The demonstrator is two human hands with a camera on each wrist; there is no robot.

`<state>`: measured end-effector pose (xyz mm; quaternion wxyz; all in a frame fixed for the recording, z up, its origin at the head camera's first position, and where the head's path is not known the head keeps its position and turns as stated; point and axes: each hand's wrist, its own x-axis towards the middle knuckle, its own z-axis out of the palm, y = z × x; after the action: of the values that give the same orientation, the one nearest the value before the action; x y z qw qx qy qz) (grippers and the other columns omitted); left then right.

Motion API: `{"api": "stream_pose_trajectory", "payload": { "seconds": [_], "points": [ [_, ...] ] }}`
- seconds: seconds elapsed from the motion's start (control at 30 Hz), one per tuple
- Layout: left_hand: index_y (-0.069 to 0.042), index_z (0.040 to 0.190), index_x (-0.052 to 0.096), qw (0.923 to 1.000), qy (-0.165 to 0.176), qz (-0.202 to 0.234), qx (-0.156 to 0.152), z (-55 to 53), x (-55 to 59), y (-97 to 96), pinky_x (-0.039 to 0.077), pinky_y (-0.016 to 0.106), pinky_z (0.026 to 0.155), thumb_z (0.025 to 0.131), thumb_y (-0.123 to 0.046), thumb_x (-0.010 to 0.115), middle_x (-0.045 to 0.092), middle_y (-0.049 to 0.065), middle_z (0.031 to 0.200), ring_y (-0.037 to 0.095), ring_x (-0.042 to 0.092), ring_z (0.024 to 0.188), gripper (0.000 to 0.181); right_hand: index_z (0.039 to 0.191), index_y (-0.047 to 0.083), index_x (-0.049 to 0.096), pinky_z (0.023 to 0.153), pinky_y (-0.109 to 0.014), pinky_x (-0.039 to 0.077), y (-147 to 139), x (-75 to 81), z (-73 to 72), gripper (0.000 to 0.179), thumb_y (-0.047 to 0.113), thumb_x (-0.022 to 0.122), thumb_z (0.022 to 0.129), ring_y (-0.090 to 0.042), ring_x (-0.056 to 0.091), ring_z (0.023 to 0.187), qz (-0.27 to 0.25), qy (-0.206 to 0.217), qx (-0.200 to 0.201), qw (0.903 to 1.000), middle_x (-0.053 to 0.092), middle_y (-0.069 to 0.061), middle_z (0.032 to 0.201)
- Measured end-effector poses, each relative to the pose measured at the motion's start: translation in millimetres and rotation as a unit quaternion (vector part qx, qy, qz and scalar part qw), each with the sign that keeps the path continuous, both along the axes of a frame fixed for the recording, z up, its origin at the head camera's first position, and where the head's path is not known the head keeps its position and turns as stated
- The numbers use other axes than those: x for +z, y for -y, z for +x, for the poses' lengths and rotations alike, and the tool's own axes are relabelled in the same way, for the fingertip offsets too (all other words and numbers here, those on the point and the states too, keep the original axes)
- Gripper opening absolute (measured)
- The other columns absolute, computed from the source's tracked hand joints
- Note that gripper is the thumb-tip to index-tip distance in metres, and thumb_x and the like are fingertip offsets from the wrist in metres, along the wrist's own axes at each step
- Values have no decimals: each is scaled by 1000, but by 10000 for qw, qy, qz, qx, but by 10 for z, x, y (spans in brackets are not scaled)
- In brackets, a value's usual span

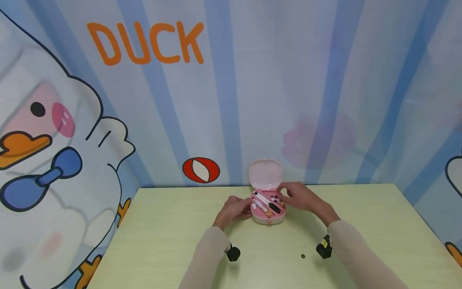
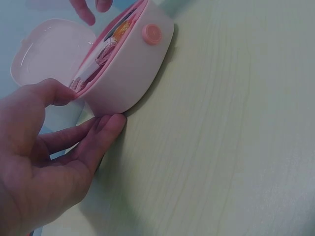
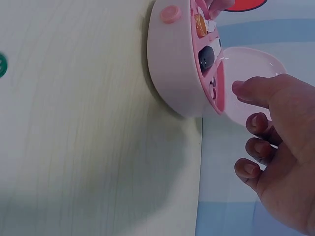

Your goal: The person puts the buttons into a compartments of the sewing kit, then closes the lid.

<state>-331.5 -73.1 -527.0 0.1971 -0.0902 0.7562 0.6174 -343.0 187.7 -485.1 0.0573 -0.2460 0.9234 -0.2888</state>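
A small white storage box (image 1: pixel 260 219) with a pink inner tray stands on the table, its lid (image 1: pixel 266 173) raised at the back. Inside lie a white stick with a black end (image 1: pixel 274 207), an orange round piece (image 1: pixel 268 213) and several small dark and coloured bits at the right. My left hand (image 1: pixel 234 208) holds the box's left side, thumb on the rim and fingertips low against the wall (image 2: pixel 123 73). Over the back right compartment hovers my right hand (image 1: pixel 297 196), its fingers (image 3: pixel 253 169) loosely bent with nothing visible between them.
A small green button (image 1: pixel 302 256) lies on the pale wooden table (image 1: pixel 162 241), in front of the box and to its right. Behind the table's far edge hangs a printed curtain (image 1: pixel 252 100) with blue stripes and a duck.
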Motion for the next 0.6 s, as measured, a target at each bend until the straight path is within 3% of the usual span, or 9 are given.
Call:
{"api": "stream_pose_trajectory", "payload": {
  "seconds": [0.3, 0.6],
  "points": [
    [3, 116, 66, 10000, -50, -43, 15, 21, 14, 2, 63, 30, 81, 101, -25, 65, 72, 11, 97, 18, 70, 85, 32, 123, 7, 69, 53, -25, 35, -278, 5, 253, 27, 17, 72, 98, -10, 42, 61, 208, -311, 269, 9989, 48, 5, 69],
    [4, 115, 65, 9999, -113, -51, 6, 33, 18, -8, 63, 30, 80, 101, -25, 65, 72, 11, 97, 19, 69, 85, 32, 123, 9, 71, 52, -23, 31, -492, -125, 610, 29, 23, 73, 98, -3, 36, 59, 205, -88, 576, 9981, 43, 10, 66]
  ]
}}
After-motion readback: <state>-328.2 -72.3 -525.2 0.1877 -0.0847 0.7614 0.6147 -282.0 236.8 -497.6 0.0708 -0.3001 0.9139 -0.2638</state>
